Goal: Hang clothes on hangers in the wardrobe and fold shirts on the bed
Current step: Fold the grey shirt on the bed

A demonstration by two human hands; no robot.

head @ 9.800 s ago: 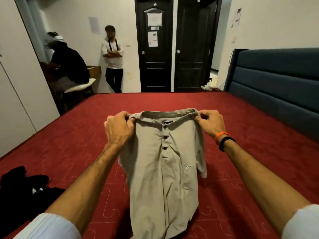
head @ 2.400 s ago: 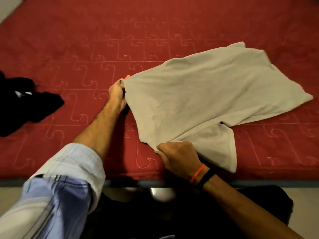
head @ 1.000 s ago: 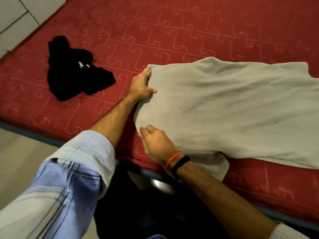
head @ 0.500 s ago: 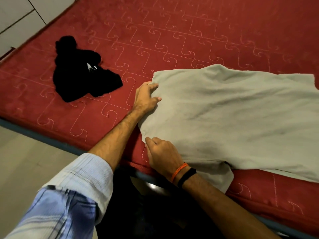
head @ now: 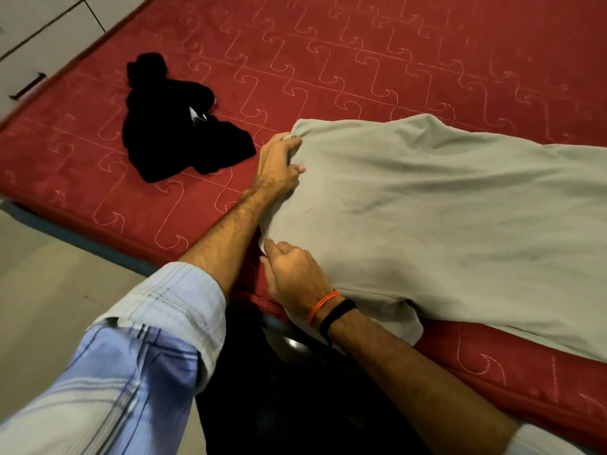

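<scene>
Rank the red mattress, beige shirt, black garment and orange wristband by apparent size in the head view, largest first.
1. red mattress
2. beige shirt, partly cut off at the frame edge
3. black garment
4. orange wristband

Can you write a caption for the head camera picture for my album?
Both hands, left hand and right hand, grip the beige shirt on the red bed.

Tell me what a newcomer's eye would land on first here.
The beige shirt spread flat over the red bed stands out most, filling the right side. At its left edge the left hand grips the far corner and the right hand pinches the near edge. A crumpled black garment lies apart on the bed, to the left.
</scene>
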